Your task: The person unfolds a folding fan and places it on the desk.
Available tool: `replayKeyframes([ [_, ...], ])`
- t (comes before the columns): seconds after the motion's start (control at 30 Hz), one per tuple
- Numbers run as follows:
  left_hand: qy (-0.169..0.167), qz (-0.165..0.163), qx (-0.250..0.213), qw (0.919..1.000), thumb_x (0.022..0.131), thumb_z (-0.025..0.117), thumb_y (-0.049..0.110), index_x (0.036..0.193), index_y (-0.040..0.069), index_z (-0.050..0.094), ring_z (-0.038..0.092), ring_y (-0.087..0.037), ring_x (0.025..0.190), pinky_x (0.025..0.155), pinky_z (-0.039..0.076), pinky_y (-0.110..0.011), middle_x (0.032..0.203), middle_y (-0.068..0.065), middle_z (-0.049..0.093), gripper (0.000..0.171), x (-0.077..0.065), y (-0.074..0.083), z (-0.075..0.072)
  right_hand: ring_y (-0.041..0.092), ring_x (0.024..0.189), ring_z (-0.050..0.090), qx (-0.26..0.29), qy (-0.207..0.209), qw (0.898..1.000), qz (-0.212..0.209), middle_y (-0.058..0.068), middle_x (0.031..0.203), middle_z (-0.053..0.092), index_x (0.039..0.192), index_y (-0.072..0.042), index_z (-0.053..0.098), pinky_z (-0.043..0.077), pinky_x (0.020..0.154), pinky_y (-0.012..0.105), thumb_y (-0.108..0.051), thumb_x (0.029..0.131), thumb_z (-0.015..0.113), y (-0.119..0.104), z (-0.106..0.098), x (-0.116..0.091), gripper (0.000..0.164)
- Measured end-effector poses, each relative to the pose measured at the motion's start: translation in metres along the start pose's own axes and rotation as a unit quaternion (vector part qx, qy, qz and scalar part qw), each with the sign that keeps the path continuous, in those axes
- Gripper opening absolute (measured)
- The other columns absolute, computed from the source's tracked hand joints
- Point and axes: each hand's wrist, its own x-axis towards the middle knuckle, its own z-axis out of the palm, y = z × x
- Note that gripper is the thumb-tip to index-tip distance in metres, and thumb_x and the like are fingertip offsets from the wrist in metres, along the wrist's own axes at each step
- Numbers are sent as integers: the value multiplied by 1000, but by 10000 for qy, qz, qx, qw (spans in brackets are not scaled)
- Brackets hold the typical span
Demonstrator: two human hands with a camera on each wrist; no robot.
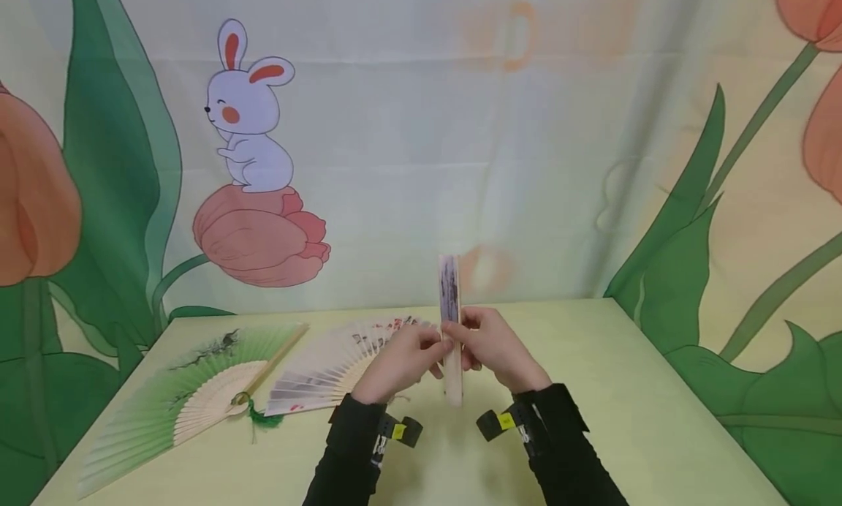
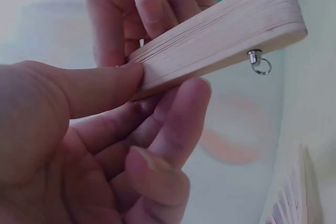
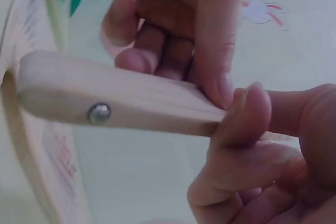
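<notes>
A folded hand fan (image 1: 450,294) stands upright above the table, its dark-patterned leaf at the top and pale wooden sticks at the bottom. My left hand (image 1: 409,354) pinches it from the left between thumb and fingers. From the right, my right hand (image 1: 498,347) pinches it at about the same height. In the left wrist view the fan's wooden sticks (image 2: 220,30) lie stacked together, with a small metal ring (image 2: 262,66) at the rivet. The right wrist view shows the rivet's round metal head (image 3: 99,113) on the other face.
An open green fan (image 1: 217,389) with a green tassel (image 1: 263,417) lies on the table (image 1: 631,433) at the left. Beside it an open white fan (image 1: 322,374) with floral print is partly hidden behind my left hand. A printed cloth with a rabbit (image 1: 253,140) hangs behind.
</notes>
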Motion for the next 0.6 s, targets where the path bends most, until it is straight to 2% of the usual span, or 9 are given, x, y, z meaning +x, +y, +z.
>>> replayKeyframes([
  [0.17,102,-48,-50,9999,101,57,21,87,11,73,60,-17,60,46,37,-26,79,-1,66,24,-10,0,-16,15,49,43,313,272,9991,-83,12,86,61,105,-2,65,34,45,24,-23,95,66,-8,19,0,23],
  [0.27,120,-43,-74,9999,101,57,21,91,10,74,60,-16,60,47,40,-26,81,-1,66,23,-16,1,-24,14,49,43,625,349,9974,-86,12,88,59,100,-2,64,37,46,23,-24,94,68,-11,29,-3,23],
  [0.33,134,-93,-134,9998,101,57,22,95,9,74,60,-17,62,49,45,-28,81,-1,67,22,-22,1,-29,14,49,45,771,253,9966,-135,13,90,58,99,-1,64,39,47,23,-24,94,68,-12,35,-5,24],
  [0.43,239,-194,-243,9992,101,57,24,98,9,74,62,-18,70,55,51,-31,80,-2,68,23,-31,-1,-38,15,50,48,909,-37,9955,-250,14,97,57,108,-4,66,42,50,23,-26,95,66,-13,45,-8,26],
  [0.6,696,-176,-315,9969,99,59,25,98,8,73,62,-21,74,58,52,-33,75,-5,66,23,-39,-2,-55,17,50,53,528,-175,9962,-664,11,105,61,118,-10,68,35,47,22,-28,98,62,-18,56,-4,28],
])
